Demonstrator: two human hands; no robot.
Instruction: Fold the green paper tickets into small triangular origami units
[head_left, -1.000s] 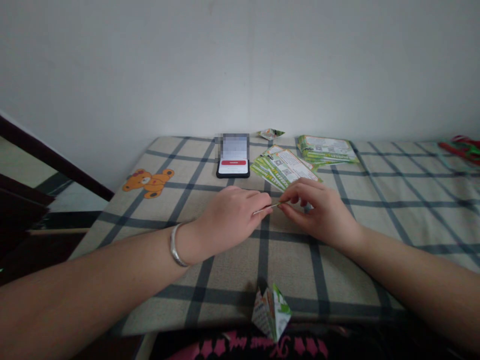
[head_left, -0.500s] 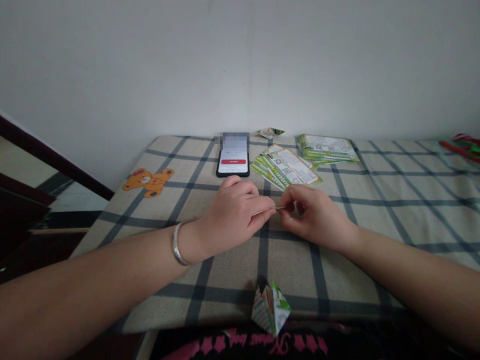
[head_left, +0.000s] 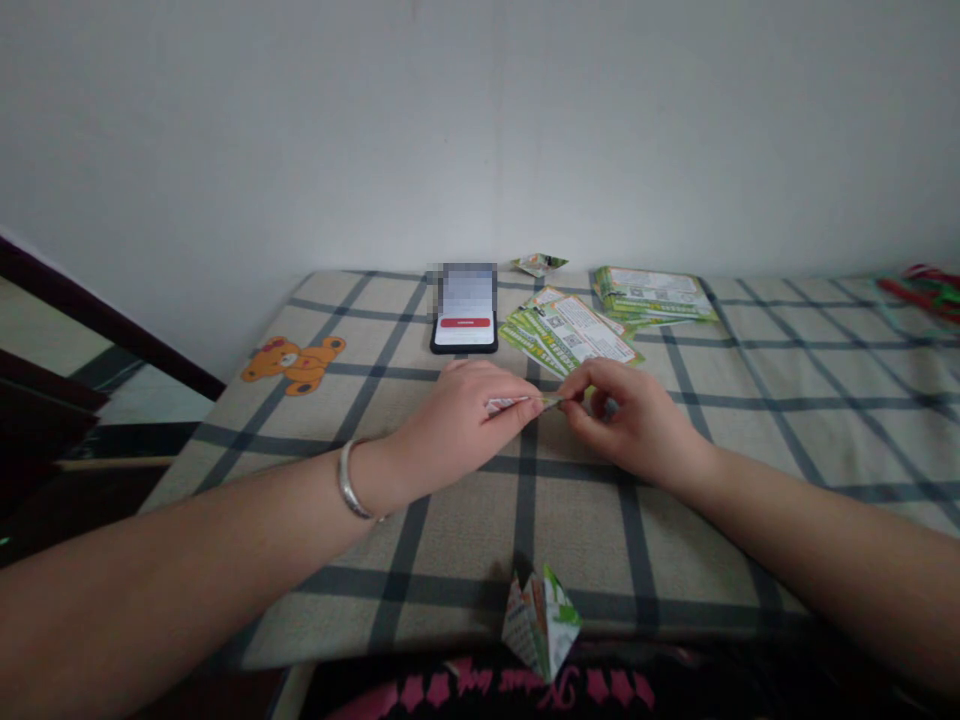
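Both my hands meet over the middle of a checked tablecloth (head_left: 450, 520). My left hand (head_left: 457, 430), with a silver bangle on its wrist, pinches one end of a small folded paper strip (head_left: 525, 402). My right hand (head_left: 634, 420) pinches the other end with thumb and fingers closed on it. The strip is held flat and low, just above the cloth. A folded green and white paper shape (head_left: 541, 620) stands near the front edge, apart from both hands.
A phone (head_left: 465, 310) with a lit screen lies beyond my hands. A fan of green leaflets (head_left: 574, 335) and a stack of leaflets (head_left: 652, 295) sit behind my right hand. Another small folded paper (head_left: 538, 264) lies by the wall. Red and green items (head_left: 926, 290) lie far right.
The paper strip has turned from edge-on to show more of its face, and both hands have shifted slightly away from me while keeping their pinch.
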